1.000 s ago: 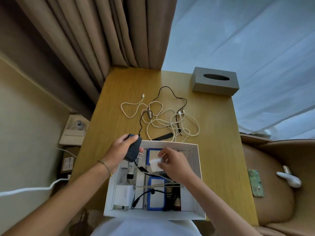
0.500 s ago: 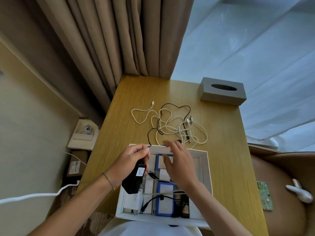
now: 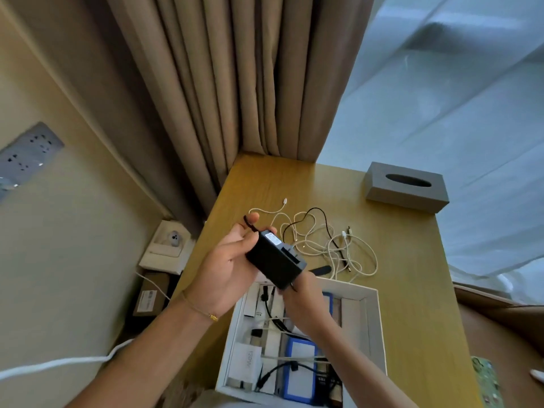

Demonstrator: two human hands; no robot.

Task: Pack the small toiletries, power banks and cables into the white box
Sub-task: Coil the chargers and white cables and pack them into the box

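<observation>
Above the far left corner of the open white cardboard box [image 3: 372, 325], the left hand [image 3: 226, 269] curls its fingers around a black rectangular power adapter [image 3: 275, 265], held clear of the box. The right hand [image 3: 303, 301] grips the adapter's near end from beneath. Beyond the box, tangled white and black cables [image 3: 321, 240] lie on the wooden table [image 3: 412, 260], with a grey tissue box [image 3: 407, 187] farther back on the right.

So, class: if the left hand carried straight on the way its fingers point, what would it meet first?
Probably the tangled cables on the table, just beyond the left hand holding the black adapter; depth is uncertain.
</observation>
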